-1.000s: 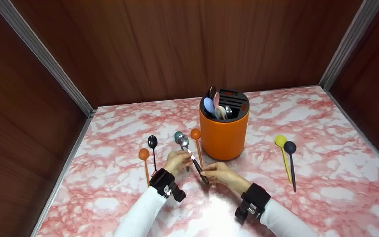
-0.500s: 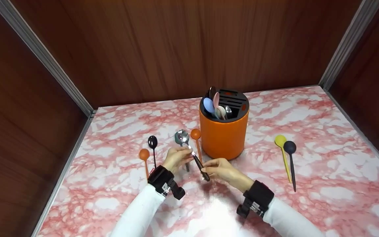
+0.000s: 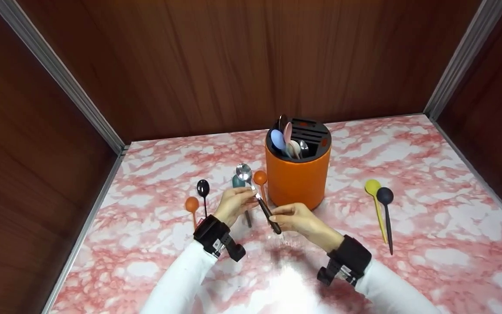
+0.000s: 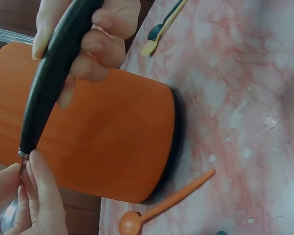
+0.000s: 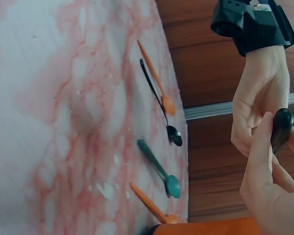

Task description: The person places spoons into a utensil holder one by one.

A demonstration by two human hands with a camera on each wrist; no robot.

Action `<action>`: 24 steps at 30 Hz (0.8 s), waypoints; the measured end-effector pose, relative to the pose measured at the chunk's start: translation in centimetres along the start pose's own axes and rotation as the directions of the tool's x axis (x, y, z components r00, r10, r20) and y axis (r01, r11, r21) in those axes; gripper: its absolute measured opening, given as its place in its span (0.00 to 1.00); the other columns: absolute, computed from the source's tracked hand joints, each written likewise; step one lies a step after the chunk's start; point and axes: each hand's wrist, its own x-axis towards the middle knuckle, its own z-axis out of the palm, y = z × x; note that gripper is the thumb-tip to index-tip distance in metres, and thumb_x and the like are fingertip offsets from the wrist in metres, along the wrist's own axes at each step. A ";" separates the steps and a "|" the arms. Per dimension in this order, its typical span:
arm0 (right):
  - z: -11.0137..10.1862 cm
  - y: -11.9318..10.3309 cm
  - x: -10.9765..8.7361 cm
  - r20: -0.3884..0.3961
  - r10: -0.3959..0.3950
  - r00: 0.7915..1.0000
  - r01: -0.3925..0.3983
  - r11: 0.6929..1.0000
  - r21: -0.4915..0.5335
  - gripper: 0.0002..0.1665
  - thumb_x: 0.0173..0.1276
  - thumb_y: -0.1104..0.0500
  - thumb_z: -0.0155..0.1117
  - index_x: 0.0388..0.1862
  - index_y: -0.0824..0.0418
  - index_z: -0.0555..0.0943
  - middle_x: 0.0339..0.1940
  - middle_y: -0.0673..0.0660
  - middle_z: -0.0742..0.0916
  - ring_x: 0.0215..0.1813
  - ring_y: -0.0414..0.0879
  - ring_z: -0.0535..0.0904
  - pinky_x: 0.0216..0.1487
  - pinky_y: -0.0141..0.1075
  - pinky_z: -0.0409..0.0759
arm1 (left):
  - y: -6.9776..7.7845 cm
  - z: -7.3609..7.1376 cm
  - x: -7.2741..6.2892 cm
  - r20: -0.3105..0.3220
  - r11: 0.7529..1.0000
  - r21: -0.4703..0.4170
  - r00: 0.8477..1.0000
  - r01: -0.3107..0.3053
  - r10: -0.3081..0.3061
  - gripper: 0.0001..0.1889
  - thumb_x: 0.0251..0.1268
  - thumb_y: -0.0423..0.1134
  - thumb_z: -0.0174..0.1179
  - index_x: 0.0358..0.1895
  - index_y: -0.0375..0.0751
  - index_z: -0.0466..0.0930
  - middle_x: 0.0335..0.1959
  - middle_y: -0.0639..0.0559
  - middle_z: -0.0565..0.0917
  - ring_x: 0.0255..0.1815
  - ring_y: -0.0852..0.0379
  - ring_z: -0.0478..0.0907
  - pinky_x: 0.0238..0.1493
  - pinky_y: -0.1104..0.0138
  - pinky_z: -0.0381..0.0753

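A metal spoon with a black handle (image 3: 267,212) is held up in both hands, its shiny bowl (image 3: 243,172) pointing away. My left hand (image 3: 236,204) pinches its metal neck, just above the handle, as the left wrist view shows too. Toward the other end, my right hand (image 3: 296,221) grips the black handle (image 4: 54,73) between thumb and fingers. Below the held spoon a teal spoon (image 5: 157,169) lies on the table, partly covered by the left hand in the head view. An orange spoon (image 3: 260,178) lies beside it.
An orange cylindrical holder (image 3: 296,183) with a black slotted top stands just behind the hands, several spoons in it. Left lie a black spoon (image 3: 203,188) and another orange spoon (image 3: 191,204). Right lie a yellow spoon (image 3: 373,187) and a dark spoon (image 3: 384,196). Wooden panels surround the marbled table.
Both hands have moved slightly away from the body and to the right, carrying the black-handled spoon with them. Its bowl has shifted off the teal spoon's head. The other spoons stay put.
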 end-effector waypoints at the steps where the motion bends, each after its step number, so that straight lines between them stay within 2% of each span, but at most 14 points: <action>1: 0.0 -0.2 0.0 -0.004 0.000 1.000 0.000 1.000 0.001 0.21 0.67 0.66 0.62 0.55 0.79 0.76 0.38 0.55 0.87 0.37 0.40 0.82 0.45 0.33 0.84 | 0.2 0.1 -0.1 0.004 1.000 -0.005 1.000 -0.003 0.003 0.15 0.67 0.22 0.53 0.52 0.12 0.69 0.31 0.44 0.76 0.27 0.59 0.78 0.45 0.65 0.86; 5: 0.0 -1.0 -0.2 -0.016 -0.008 1.000 0.009 1.000 0.018 0.21 0.67 0.67 0.61 0.55 0.80 0.76 0.40 0.57 0.87 0.38 0.41 0.83 0.45 0.33 0.84 | 0.9 0.4 -0.3 0.022 1.000 -0.012 0.999 -0.026 0.027 0.11 0.67 0.22 0.54 0.48 0.15 0.72 0.29 0.46 0.78 0.26 0.60 0.79 0.43 0.65 0.86; 9: 0.0 -1.8 -0.4 -0.019 -0.029 0.999 0.029 0.999 0.018 0.21 0.67 0.67 0.61 0.55 0.81 0.75 0.41 0.60 0.87 0.37 0.41 0.83 0.44 0.33 0.84 | 1.7 0.6 -0.4 0.044 0.999 -0.010 0.998 -0.048 0.049 0.13 0.67 0.22 0.53 0.51 0.13 0.70 0.29 0.46 0.78 0.27 0.60 0.79 0.42 0.66 0.86; 13: -0.1 -2.8 -0.6 -0.013 -0.031 0.999 0.031 0.999 0.008 0.21 0.68 0.65 0.61 0.55 0.79 0.76 0.42 0.59 0.87 0.36 0.41 0.83 0.44 0.33 0.84 | 2.6 1.0 -0.5 0.055 0.998 -0.013 0.996 -0.066 0.066 0.15 0.68 0.22 0.53 0.53 0.14 0.69 0.31 0.46 0.78 0.27 0.59 0.78 0.42 0.67 0.86; 21: -0.3 -4.6 -0.8 -0.044 -0.037 0.998 0.035 0.999 -0.040 0.21 0.68 0.64 0.62 0.55 0.78 0.77 0.38 0.53 0.86 0.34 0.39 0.81 0.38 0.28 0.82 | 4.4 1.8 -0.7 0.055 0.997 -0.020 0.995 -0.080 0.082 0.10 0.67 0.22 0.54 0.48 0.17 0.73 0.27 0.48 0.81 0.26 0.59 0.79 0.41 0.66 0.86; 24: -0.3 -5.2 -0.7 -0.058 -0.035 0.998 0.033 0.999 -0.037 0.21 0.68 0.65 0.62 0.55 0.79 0.76 0.39 0.54 0.86 0.34 0.39 0.80 0.38 0.28 0.82 | 5.0 2.1 -0.7 0.059 0.996 -0.019 0.994 -0.088 0.089 0.08 0.67 0.23 0.54 0.45 0.19 0.74 0.26 0.48 0.82 0.26 0.60 0.80 0.40 0.66 0.86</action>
